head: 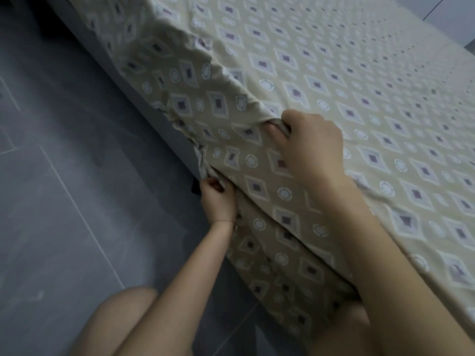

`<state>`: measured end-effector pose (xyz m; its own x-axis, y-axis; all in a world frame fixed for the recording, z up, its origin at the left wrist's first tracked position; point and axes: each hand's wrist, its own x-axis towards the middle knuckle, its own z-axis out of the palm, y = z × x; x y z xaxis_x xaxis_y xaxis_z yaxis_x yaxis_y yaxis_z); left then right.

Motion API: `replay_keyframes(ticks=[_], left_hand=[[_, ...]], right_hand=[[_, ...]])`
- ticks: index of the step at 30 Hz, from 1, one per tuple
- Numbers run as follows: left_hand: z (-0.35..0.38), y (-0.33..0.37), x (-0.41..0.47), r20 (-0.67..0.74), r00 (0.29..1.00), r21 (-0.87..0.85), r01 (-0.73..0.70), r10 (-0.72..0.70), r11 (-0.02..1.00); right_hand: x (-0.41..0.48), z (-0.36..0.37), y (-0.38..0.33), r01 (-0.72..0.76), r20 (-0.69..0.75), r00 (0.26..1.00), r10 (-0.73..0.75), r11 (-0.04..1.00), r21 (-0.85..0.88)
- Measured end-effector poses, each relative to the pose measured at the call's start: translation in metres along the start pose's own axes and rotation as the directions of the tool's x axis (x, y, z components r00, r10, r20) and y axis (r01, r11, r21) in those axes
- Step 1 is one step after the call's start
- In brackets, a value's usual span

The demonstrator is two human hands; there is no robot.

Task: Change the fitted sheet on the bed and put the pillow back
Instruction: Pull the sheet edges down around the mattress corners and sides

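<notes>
A cream fitted sheet (334, 80) with purple diamonds and white rings covers the top and side of the bed. My right hand (312, 147) grips a fold of the sheet at the mattress's upper edge, fingers curled round the cloth. Lower down, my left hand (217, 199) pinches the sheet's gathered hem at the bottom of the mattress side. The hem is bunched and wrinkled to the left of that hand. No pillow is in view.
Grey tiled floor (56, 201) runs along the left of the bed. A dark bed leg (195, 186) shows just beyond my left hand. My bare knee (120, 322) is bent at the bottom, close to the bed's side. A white wall lies at the far right.
</notes>
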<state>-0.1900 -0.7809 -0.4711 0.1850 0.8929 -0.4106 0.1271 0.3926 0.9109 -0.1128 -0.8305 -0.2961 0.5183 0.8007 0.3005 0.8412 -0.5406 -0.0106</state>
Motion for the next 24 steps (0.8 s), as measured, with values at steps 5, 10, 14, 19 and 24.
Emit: replay_keyframes(ticks=[5,10,14,19,24], left_hand=[[0.004,-0.006,0.001,0.098,0.992,0.010,0.084,-0.084,0.996],[-0.003,-0.003,0.004,0.274,0.951,-0.206,0.203,-0.142,0.957],[0.000,0.008,0.001,0.459,0.873,-0.410,0.373,-0.165,0.833],[0.014,0.021,-0.001,0.509,0.837,-0.536,0.491,-0.201,0.687],[0.005,0.039,0.007,0.531,0.786,-0.172,0.464,-0.315,0.869]], right_hand=[[0.001,0.000,0.005,0.005,-0.066,0.998,0.007,0.982,0.187],[0.002,-0.001,0.004,0.003,-0.112,0.993,0.026,0.966,0.258],[0.002,-0.002,0.006,0.021,-0.150,0.988,0.023,0.958,0.287],[0.001,-0.001,0.006,0.035,-0.176,0.984,0.022,0.948,0.317],[0.000,-0.001,0.007,0.042,-0.182,0.983,0.025,0.935,0.353]])
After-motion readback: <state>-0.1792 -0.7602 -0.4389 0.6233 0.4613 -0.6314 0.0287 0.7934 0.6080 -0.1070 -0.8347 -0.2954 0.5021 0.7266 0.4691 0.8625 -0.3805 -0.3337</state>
